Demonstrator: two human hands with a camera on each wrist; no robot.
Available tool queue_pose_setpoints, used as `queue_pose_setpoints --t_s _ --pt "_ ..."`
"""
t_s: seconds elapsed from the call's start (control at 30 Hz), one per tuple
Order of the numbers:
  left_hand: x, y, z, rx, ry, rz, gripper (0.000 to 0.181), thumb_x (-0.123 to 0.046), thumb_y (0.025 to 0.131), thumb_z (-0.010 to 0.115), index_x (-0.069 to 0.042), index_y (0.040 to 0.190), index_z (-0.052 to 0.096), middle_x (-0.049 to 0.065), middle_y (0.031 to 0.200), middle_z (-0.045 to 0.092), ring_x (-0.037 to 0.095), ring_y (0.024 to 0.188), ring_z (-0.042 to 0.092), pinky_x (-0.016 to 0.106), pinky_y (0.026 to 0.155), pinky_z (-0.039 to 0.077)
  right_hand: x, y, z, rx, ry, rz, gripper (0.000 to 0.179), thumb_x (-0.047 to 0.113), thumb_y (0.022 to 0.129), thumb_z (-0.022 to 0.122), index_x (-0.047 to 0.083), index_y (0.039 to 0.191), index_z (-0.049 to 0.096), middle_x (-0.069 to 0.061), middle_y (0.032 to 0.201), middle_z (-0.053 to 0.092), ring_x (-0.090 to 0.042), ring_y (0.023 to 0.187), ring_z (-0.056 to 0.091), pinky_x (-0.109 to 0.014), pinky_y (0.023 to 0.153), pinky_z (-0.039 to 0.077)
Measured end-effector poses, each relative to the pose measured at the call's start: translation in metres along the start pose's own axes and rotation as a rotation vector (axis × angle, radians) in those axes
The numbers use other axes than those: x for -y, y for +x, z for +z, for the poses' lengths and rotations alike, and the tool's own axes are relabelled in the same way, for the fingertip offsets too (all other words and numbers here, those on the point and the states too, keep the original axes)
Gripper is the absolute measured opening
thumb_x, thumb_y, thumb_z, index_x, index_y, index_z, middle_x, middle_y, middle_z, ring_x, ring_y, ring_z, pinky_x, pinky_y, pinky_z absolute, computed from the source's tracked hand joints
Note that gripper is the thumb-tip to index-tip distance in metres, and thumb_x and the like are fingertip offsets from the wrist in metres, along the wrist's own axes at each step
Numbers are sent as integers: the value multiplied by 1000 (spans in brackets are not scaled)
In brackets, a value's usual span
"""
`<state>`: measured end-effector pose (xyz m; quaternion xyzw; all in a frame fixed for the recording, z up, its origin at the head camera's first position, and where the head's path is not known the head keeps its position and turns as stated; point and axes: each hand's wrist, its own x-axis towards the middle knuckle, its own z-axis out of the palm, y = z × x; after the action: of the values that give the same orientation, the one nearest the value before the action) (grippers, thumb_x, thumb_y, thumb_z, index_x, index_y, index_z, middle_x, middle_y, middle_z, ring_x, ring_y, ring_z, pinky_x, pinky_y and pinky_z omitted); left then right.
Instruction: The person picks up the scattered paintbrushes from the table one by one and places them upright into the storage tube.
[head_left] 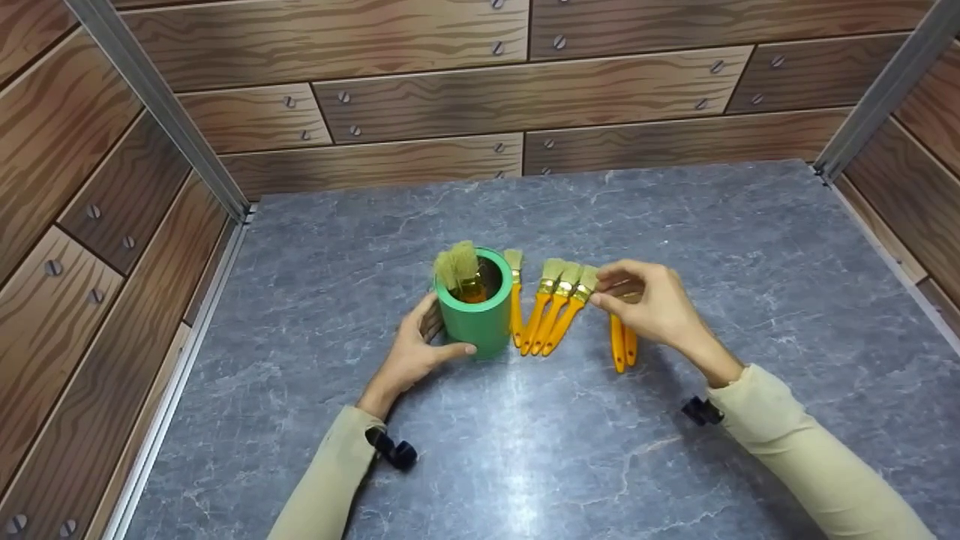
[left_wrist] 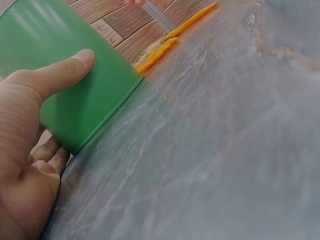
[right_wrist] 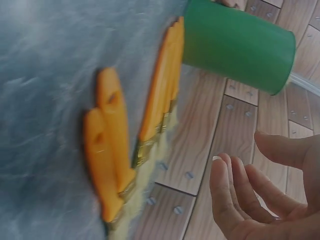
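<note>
A green cylindrical cup (head_left: 474, 322) stands upright on the tabletop. My left hand (head_left: 412, 345) grips its side, thumb across the front in the left wrist view. Paintbrushes (head_left: 461, 270) lean in the cup, pale bristles up. Beside it lies one paintbrush (head_left: 515, 296) with an orange handle, then a fan of three paintbrushes (head_left: 556, 307) with metal ferrules. My right hand (head_left: 656, 304) hovers over two more paintbrushes (head_left: 622, 345), hiding their bristle ends in the head view. In the right wrist view, a gap separates its thumb from its loosely bent fingers, with nothing between them.
The grey marbled tabletop (head_left: 322, 315) extends around the cup and brushes. Walls with a wood-plank pattern (head_left: 420, 97) enclose the back and both sides, with metal corner posts (head_left: 165, 112) at the left and right.
</note>
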<state>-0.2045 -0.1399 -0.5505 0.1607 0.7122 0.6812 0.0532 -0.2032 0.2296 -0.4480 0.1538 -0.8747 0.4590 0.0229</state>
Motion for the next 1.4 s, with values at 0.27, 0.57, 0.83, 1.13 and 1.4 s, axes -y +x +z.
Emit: queue_pose_setpoints --t_s 0.27,0.57,0.83,1.13,1.4 --pt "0 0 1 -3 9 0 106 -8 80 96 -15 167 36 7 166 48 27 157 41 44 132 33 -23 -5 -4 4 -75 48 32 4 93 82 -8 121 73 -23 109 78 -36 97 77 -45 88 67" --pt "0 0 1 -6 7 1 105 -7 79 96 -15 166 38 6 165 49 26 156 42 43 132 34 -40 -12 -10 22 -113 82 30 4 91 84 -8 115 74 -25 107 77 -38 93 77 -37 81 68" --pt "1 1 0 -4 -8 8 103 -6 78 96 -16 164 41 4 163 52 24 155 44 40 131 34 -52 -14 -13 44 -194 134 27 6 86 88 -6 104 73 -21 97 76 -32 85 77 -31 74 67" --pt "-1 0 -2 -7 6 -10 102 -9 79 96 -20 164 42 2 162 52 22 155 44 41 130 36 -61 -12 -14 66 -242 176 25 10 84 91 -2 95 72 -14 89 74 -19 77 69 -16 65 56" --pt "-1 0 0 -5 -1 -8 103 -8 79 96 -17 165 40 5 164 50 25 156 42 43 132 34 -63 -10 -17 111 -232 291 36 18 83 93 -2 103 72 -12 93 77 -18 81 68 -25 72 56"
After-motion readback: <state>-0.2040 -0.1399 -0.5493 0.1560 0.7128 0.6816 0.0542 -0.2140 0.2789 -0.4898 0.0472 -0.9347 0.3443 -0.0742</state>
